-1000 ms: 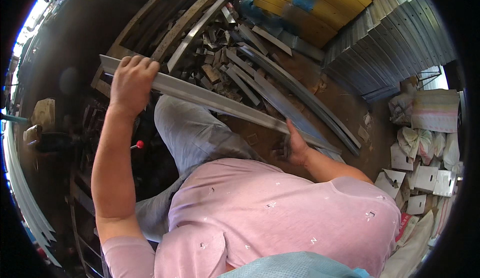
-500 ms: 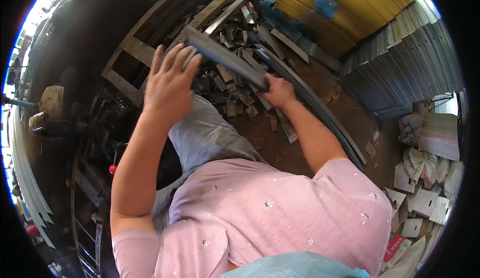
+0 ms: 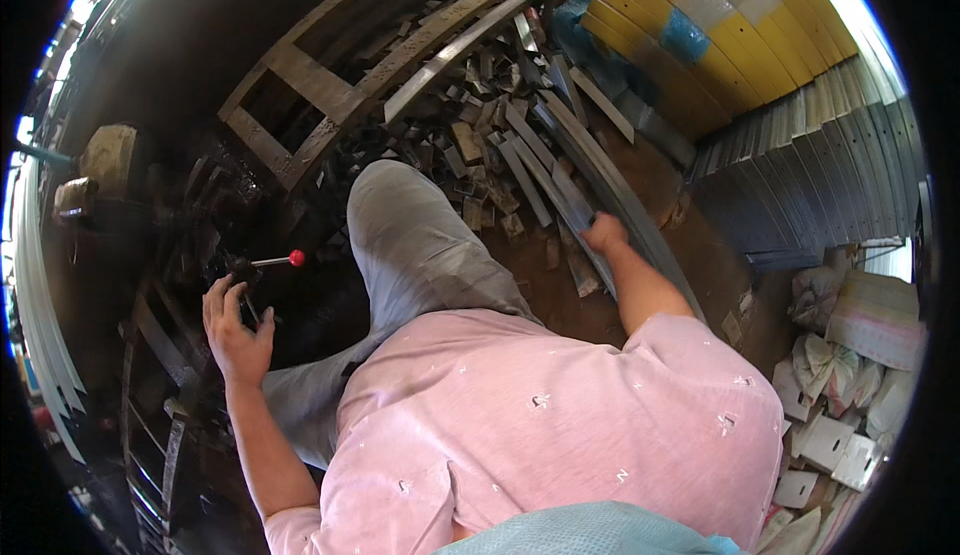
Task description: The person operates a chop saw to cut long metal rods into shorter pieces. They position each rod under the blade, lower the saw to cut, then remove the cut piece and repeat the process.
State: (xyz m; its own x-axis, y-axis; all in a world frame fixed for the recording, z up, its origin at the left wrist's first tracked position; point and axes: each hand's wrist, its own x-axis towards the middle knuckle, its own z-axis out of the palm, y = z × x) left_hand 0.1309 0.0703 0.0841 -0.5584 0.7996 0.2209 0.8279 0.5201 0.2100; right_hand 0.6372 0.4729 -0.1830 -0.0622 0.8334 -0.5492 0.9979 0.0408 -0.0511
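My left hand (image 3: 238, 333) is raised at the left beside a machine, its fingers apart and slightly curled. Near its fingertips is a lever with a red ball knob (image 3: 297, 258). A small bright-edged piece shows between the thumb and fingers; I cannot make out whether it belongs to the machine behind. Out to the right, my right hand (image 3: 605, 234) is closed round a grey metal bar (image 3: 569, 198), which slants down among other metal lengths on the floor. The fingers' undersides are hidden.
A heap of metal offcuts (image 3: 470, 145) lies ahead, beside a rusty steel frame (image 3: 310, 80). Long metal profiles (image 3: 625, 190) lie right of my hand. Yellow panels (image 3: 720, 30) and stacked grey profiles (image 3: 810, 160) stand at far right, with sacks (image 3: 870, 320) and white boxes (image 3: 828, 442) nearer.
My left hand has left the metal bar and moved left and down beside the red-knobbed lever. My right hand has swung the bar rightward and lower, toward the metal lengths.
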